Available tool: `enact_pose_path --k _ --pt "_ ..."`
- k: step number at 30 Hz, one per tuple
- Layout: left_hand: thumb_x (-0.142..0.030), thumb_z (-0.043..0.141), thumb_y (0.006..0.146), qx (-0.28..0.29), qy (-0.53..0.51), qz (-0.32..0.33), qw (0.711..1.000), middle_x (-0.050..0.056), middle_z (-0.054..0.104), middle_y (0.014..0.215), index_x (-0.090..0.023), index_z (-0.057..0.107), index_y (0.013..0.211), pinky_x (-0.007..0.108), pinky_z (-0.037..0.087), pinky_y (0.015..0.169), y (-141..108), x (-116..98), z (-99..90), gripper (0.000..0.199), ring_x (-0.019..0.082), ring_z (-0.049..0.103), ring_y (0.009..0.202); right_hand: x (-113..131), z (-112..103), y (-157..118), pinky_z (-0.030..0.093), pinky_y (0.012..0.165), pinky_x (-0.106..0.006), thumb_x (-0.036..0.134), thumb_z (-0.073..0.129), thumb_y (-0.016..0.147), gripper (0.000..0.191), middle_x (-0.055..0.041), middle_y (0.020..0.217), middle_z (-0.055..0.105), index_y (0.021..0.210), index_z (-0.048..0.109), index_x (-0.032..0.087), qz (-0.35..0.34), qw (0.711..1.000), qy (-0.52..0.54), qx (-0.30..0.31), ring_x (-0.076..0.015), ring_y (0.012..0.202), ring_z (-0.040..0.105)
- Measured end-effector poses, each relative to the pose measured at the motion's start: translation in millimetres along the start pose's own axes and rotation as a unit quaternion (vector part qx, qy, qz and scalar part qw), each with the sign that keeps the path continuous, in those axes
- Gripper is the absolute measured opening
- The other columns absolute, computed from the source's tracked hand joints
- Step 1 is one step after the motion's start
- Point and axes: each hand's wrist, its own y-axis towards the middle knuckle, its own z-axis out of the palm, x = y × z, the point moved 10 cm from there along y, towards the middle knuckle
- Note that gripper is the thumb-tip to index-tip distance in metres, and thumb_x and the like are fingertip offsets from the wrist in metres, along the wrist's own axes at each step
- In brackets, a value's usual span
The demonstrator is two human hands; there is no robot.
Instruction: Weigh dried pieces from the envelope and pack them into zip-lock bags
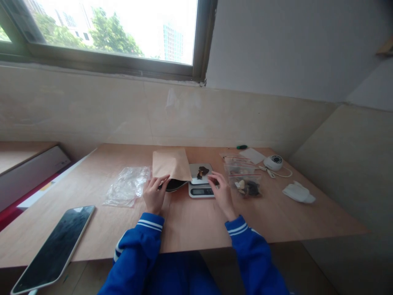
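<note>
A brown kraft paper bag [170, 163] lies on the table, its dark mouth facing me. My left hand [154, 194] pinches the left side of that mouth between thumb and fingers. Just right of the bag sits a small white kitchen scale [194, 178] with a grey display at its front. Dark brown dried pieces [202, 171], curled in shape, rest on its plate. My right hand [220, 189] hovers at the scale's right edge, thumb and fingertips drawn together. Whatever may be between those fingertips is too small to make out.
Zip bags [245, 185] with dark and pale dried pieces lie right of the scale. Beyond them are a white dome camera [273, 162] and a white cloth-like item [299, 192]. Clear plastic bags [127, 186] lie left; a large phone [57, 246] overhangs the front edge.
</note>
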Motion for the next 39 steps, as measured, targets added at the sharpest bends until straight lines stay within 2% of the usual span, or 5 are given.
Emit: enact_pose_path --k 8,13,20,33,39 --pt "-0.042 0.054 0.086 0.021 -0.008 0.014 1.000 0.002 0.067 0.078 -0.025 0.070 0.090 0.029 0.045 0.076 -5.9 1.7 7.9 0.024 0.017 0.059 0.076 -56.3 42.9 16.8 0.043 0.099 -0.043 0.034 0.052 0.087 0.036 -0.0151 0.124 0.058 0.119 0.056 0.016 0.000 0.997 -0.025 0.069 -0.0246 0.119 0.053" --pt "-0.043 0.054 0.085 0.023 0.002 0.007 1.000 0.002 0.067 0.078 -0.025 0.070 0.089 0.030 0.044 0.076 -6.5 4.2 7.7 0.024 0.017 0.059 0.076 -62.2 26.3 1.8 0.043 0.099 -0.043 0.032 0.038 0.094 0.039 -0.0171 0.129 0.053 0.128 0.044 0.015 -0.015 0.999 -0.038 -0.016 -0.0224 0.123 0.048" --pt "-0.043 0.055 0.085 0.017 -0.004 -0.004 1.000 0.002 0.066 0.079 -0.025 0.069 0.089 0.029 0.044 0.078 -8.8 12.6 7.3 0.023 0.018 0.058 0.077 -59.3 16.9 -1.8 0.046 0.086 -0.039 0.025 0.041 0.090 0.017 -0.0098 0.095 0.060 0.096 0.055 0.017 -0.018 0.994 -0.102 -0.031 -0.0213 0.094 0.055" --pt "-0.043 0.055 0.084 0.012 0.003 0.003 1.000 0.002 0.066 0.078 -0.024 0.069 0.088 0.029 0.044 0.076 -8.3 12.2 6.7 0.024 0.017 0.057 0.075 -59.8 10.6 -0.7 0.044 0.088 -0.039 0.023 0.039 0.091 0.020 -0.0106 0.097 0.060 0.100 0.056 0.016 0.009 0.990 -0.133 -0.045 -0.0222 0.096 0.053" --pt "-0.040 0.058 0.084 -0.002 0.001 0.031 1.000 0.001 0.067 0.079 -0.023 0.069 0.088 0.028 0.045 0.074 -7.5 9.7 6.4 0.021 0.015 0.057 0.073 -19.1 -4.8 -7.8 0.047 0.085 -0.038 0.015 0.038 0.090 0.021 -0.0097 0.095 0.058 0.102 0.056 0.016 -0.079 0.989 -0.092 -0.089 -0.0206 0.094 0.055"
